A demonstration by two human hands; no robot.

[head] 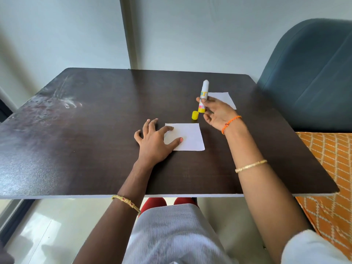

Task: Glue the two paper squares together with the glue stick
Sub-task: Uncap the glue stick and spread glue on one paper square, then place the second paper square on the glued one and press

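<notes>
One white paper square lies flat on the dark table, near its middle. My left hand presses its left edge down with the spread thumb and index finger. My right hand pinches an upright glue stick between thumb and fingertips, its white top up and its yellow end just above the table. The stick's yellow cap lies on the table beside that end. A second white paper square lies farther back on the right, partly hidden behind my right hand.
A blue-grey padded chair stands close to the table's right side, with an orange patterned cloth below it. The wall runs behind the table's far edge. White smears mark the tabletop at the far left.
</notes>
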